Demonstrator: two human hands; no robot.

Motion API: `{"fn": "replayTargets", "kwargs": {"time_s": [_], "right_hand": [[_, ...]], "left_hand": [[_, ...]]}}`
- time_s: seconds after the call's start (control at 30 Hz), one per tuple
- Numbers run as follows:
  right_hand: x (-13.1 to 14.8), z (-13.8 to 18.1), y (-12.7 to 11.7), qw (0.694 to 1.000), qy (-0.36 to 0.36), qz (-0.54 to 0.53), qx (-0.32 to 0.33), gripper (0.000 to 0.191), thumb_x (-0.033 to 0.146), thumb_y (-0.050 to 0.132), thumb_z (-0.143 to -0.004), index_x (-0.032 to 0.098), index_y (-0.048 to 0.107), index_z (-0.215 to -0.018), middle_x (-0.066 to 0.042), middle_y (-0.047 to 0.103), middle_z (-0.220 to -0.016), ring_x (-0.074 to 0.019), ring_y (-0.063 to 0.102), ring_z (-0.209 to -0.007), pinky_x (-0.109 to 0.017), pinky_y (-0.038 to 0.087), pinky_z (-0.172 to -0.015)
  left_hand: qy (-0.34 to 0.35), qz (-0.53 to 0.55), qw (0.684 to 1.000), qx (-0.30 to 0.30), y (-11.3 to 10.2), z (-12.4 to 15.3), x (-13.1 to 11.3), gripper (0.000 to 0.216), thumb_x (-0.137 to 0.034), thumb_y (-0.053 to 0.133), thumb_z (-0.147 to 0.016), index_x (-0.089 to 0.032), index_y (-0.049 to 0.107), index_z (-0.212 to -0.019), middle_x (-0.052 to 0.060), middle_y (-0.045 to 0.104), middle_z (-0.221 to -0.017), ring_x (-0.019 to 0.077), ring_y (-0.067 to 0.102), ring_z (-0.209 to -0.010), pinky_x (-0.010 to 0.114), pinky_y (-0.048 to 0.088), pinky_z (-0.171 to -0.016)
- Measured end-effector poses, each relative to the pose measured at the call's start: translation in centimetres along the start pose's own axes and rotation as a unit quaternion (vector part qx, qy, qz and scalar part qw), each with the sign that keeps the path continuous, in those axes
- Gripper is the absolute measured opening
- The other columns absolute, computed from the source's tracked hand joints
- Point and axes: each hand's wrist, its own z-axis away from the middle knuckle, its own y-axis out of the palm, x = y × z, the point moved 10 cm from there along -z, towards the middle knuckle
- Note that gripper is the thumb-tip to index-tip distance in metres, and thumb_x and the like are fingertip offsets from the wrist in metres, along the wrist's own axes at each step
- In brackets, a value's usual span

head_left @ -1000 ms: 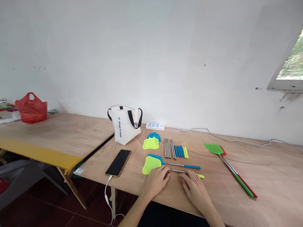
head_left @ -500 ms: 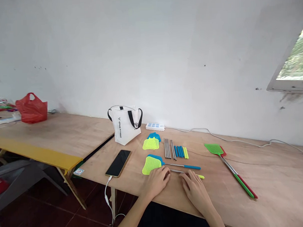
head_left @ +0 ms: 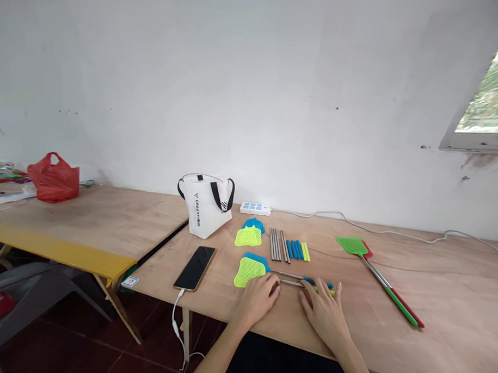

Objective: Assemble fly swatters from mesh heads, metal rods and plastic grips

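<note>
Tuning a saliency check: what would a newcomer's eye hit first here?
Probably the red bag on the table at left, bright against the pale wall. Next, the yellow swatter by the left hand, and the green swatter overlapping a red swatter off to the right.

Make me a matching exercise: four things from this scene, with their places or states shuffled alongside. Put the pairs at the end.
1. Left hand
2. Phone
3. Green swatter
4. Red bag

A. Partly over the red swatter
B. On the yellow-edged table
C. At the head end of the yellow swatter
D. Plugged into a white cable

Pairs: 1-C, 2-D, 3-A, 4-B
</note>
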Motion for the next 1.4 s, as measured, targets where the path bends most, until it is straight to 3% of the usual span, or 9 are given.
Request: {"fn": "replayTargets", "kwargs": {"time_s": [0.23, 0.37, 0.57, 0.77, 0.9, 0.97, 1.13, 1.23, 1.4], "right_hand": [[1.3, -0.6, -1.4, 0.989, -0.07, -0.132, 0.006, 0.028, 0.033, 0.038, -0.106, 0.028, 0.065, -0.11, -0.006, 0.07, -0.111, -0.0225, 0.067, -0.103, -0.045, 0.05, -0.096], [1.8, -0.7, -1.9, 0.983, -0.088, -0.159, 0.007, 0.031, 0.027, 0.035, -0.107, 0.027, 0.066, -0.101, -0.004, 0.07, -0.094, -0.0205, 0.066, -0.09, -0.035, 0.051, -0.082], [0.8, -0.6, -2.1, 0.983, -0.06, -0.174, -0.009, 0.027, 0.033, 0.041, -0.105, 0.027, 0.065, -0.095, -0.003, 0.068, -0.095, -0.0212, 0.064, -0.089, -0.034, 0.05, -0.081], [-6.4, -1.1, -4.0, 0.982, -0.008, -0.181, -0.054, 0.039, 0.038, 0.032, -0.104, 0.026, 0.069, -0.098, -0.008, 0.069, -0.102, -0.0254, 0.062, -0.099, -0.042, 0.046, -0.096], [-16.5, 0.8, -6.0, 0.969, 0.189, -0.084, -0.134, 0.042, 0.045, 0.034, -0.098, 0.022, 0.069, -0.1, -0.014, 0.069, -0.108, -0.0317, 0.06, -0.103, -0.046, 0.045, -0.097], [-19.6, 2.3, -6.0, 0.961, 0.252, -0.012, -0.116, 0.043, 0.045, 0.036, -0.095, 0.021, 0.069, -0.104, -0.016, 0.069, -0.108, -0.0344, 0.06, -0.103, -0.048, 0.046, -0.095], [-20.9, 3.8, -3.3, 0.96, 0.256, 0.106, 0.04, 0.045, 0.032, 0.034, -0.093, 0.022, 0.07, -0.118, -0.014, 0.067, -0.126, -0.0353, 0.061, -0.112, -0.049, 0.048, -0.088], [-20.7, 3.9, -2.4, 0.959, 0.247, 0.115, 0.082, 0.045, 0.029, 0.034, -0.093, 0.026, 0.071, -0.118, -0.011, 0.065, -0.133, -0.0338, 0.061, -0.116, -0.049, 0.05, -0.086], [-21.2, 3.8, -1.4, 0.966, 0.224, 0.087, 0.094, 0.044, 0.025, 0.043, -0.087, 0.028, 0.072, -0.12, -0.014, 0.068, -0.121, -0.0316, 0.067, -0.103, -0.044, 0.051, -0.084]], "left_hand": [[0.084, 0.037, 0.996, 0.0, -0.1, 0.6, -1.8, 0.016, -0.03, 0.053, -0.1, -0.026, 0.069, -0.101, -0.003, 0.075, -0.085, 0.0171, 0.068, -0.076, 0.026, 0.041, -0.066], [0.113, 0.043, 0.993, 0.004, -0.1, 1.0, -2.5, 0.028, -0.04, 0.053, -0.102, -0.023, 0.071, -0.089, 0.0, 0.077, -0.084, 0.0178, 0.069, -0.076, 0.026, 0.041, -0.066], [0.139, 0.05, 0.989, -0.018, -0.4, 1.3, -2.7, 0.039, -0.045, 0.049, -0.103, -0.022, 0.07, -0.08, 0.0, 0.074, -0.075, 0.0158, 0.066, -0.067, 0.027, 0.039, -0.064], [0.139, 0.058, 0.988, -0.022, 0.2, 1.3, -2.2, 0.049, -0.048, 0.041, -0.105, -0.021, 0.069, -0.075, 0.002, 0.071, -0.07, 0.0157, 0.064, -0.065, 0.027, 0.038, -0.061], [0.116, 0.064, 0.991, -0.005, 0.6, 1.1, -1.8, 0.052, -0.049, 0.038, -0.106, -0.021, 0.068, -0.075, 0.003, 0.07, -0.072, 0.0162, 0.064, -0.067, 0.026, 0.039, -0.061], [0.11, 0.056, 0.992, 0.0, 0.7, 1.0, -1.8, 0.051, -0.048, 0.039, -0.106, -0.02, 0.065, -0.072, 0.002, 0.069, -0.071, 0.016, 0.064, -0.068, 0.026, 0.038, -0.061], [0.101, 0.048, 0.994, 0.009, 1.0, 0.8, -1.7, 0.049, -0.045, 0.04, -0.107, -0.02, 0.063, -0.071, 0.001, 0.068, -0.074, 0.0161, 0.064, -0.071, 0.026, 0.039, -0.063], [0.098, 0.044, 0.994, 0.012, 1.2, 0.7, -1.5, 0.049, -0.044, 0.04, -0.107, -0.02, 0.062, -0.071, 0.001, 0.068, -0.074, 0.0159, 0.064, -0.071, 0.026, 0.04, -0.063], [0.097, 0.041, 0.994, 0.012, 1.1, 0.7, -1.6, 0.046, -0.042, 0.042, -0.106, -0.02, 0.062, -0.07, 0.001, 0.068, -0.075, 0.016, 0.064, -0.072, 0.026, 0.038, -0.063]]}}
